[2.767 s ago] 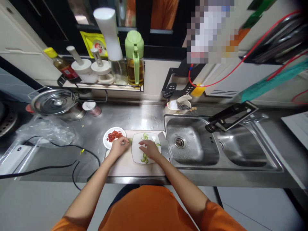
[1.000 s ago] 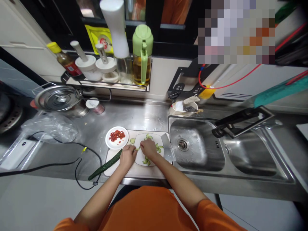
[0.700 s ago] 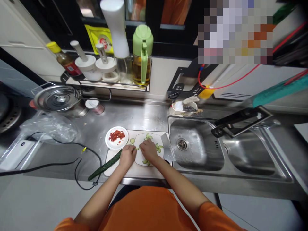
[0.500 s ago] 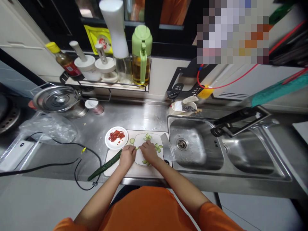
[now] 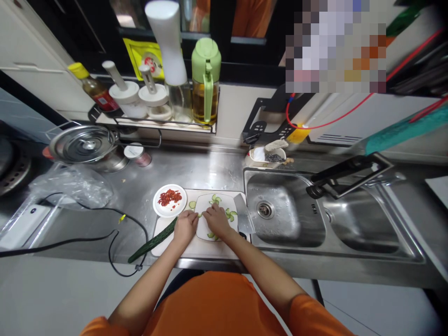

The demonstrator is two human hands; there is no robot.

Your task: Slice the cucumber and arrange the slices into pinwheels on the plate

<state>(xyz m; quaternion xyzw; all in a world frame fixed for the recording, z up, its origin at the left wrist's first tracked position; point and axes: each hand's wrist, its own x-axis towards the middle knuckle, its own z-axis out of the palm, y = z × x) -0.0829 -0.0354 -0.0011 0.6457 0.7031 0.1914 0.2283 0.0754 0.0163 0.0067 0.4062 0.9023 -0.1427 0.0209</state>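
At the left rim of a white square plate [image 5: 201,232], my left hand [image 5: 186,226] is closed, its fingertips pinching a small pale-green cucumber slice [image 5: 199,214]. My right hand [image 5: 216,219] reaches over the plate with bent fingers, its fingertips close to the same slice; whether they grip it is hidden. Thin cucumber slices [image 5: 230,214] lie fanned in small groups on the plate. One more round cucumber slice [image 5: 192,205] rests on the cutting board [image 5: 164,249] under the plate. Beside my left wrist lies a dark green cucumber [image 5: 153,242], partly over the board's left edge.
A cleaver [image 5: 244,213] lies along the board's right side, near the sink [image 5: 290,238]. Chopped red pepper fills part of a round white plate [image 5: 156,208]. A black cable [image 5: 135,219] loops at left. Oil and seasoning containers stand on a rack [image 5: 157,125] behind.
Almost nothing differs. My hands stay at the plate's left side with the slice between them, and the camera view has shifted very slightly.
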